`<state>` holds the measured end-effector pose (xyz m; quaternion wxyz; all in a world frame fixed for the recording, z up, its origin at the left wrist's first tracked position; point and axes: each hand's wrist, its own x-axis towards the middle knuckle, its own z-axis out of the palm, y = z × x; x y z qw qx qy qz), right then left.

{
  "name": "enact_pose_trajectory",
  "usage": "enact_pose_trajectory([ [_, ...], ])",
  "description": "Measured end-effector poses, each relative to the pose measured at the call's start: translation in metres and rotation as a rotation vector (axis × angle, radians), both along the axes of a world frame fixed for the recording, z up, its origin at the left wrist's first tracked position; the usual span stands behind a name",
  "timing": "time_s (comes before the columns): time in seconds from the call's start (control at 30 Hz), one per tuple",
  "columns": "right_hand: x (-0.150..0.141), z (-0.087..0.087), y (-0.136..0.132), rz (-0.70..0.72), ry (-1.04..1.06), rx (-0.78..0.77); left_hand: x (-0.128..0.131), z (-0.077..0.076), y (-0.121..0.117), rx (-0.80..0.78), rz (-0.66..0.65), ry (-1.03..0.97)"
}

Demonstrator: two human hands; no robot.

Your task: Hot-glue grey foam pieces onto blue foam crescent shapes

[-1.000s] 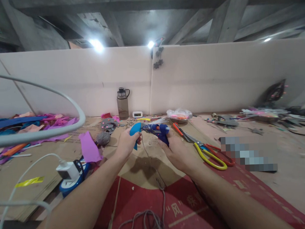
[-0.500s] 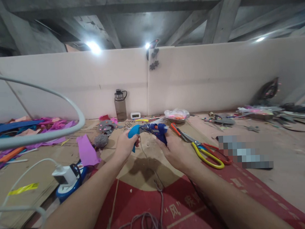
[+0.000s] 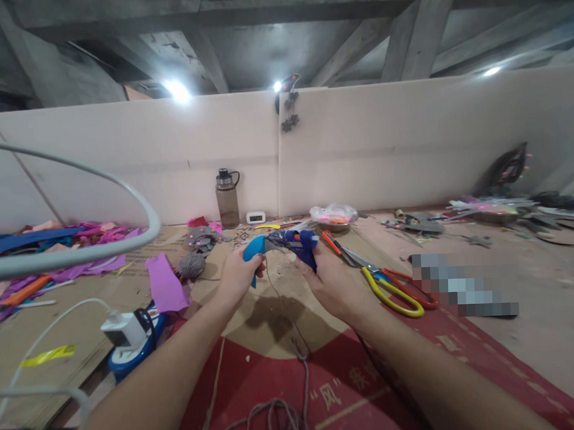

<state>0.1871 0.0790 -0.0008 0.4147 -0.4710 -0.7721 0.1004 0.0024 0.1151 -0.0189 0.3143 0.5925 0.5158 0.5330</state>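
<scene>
My left hand [image 3: 240,271] is closed on a blue piece [image 3: 255,248] that looks like felt or crepe paper. A grey yarn [image 3: 283,303] hangs down from that piece and runs to a loose tangle near the front. In my right hand [image 3: 329,277] is a blue hot glue gun [image 3: 307,244], gripped by its handle and pointing left. Its nozzle end is close to the blue piece; whether they touch I cannot tell. Both hands are held above the cardboard [image 3: 253,338], which carries their shadow.
Right of my right hand lie scissors [image 3: 396,293] and an orange cutter [image 3: 332,243]. A bottle [image 3: 227,199] and small white clock [image 3: 256,217] stand by the partition. At left are a power strip [image 3: 138,352], a yarn ball [image 3: 191,266] and coloured scraps [image 3: 164,283]. A pale cable [image 3: 146,213] arches at upper left.
The whole view has shifted very slightly. Both hands keep the same hold on the blue piece and the glue gun, with almost no movement.
</scene>
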Motion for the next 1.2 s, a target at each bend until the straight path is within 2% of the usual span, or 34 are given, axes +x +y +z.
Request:
enact_pose_trajectory([
  [0.83,0.0014,-0.001,-0.0001,0.008,0.027,0.02,-0.0007,-0.0009,-0.0003,-0.006,-0.007,0.03],
  [1.0,-0.0008,0.002,-0.0046,-0.028,-0.013,-0.002,-0.0038,-0.0028,0.0035,0.017,-0.01,0.042],
  [1.2,0.001,-0.0057,0.0025,0.012,0.049,0.003,-0.001,-0.0016,0.0011,0.017,-0.037,0.027],
])
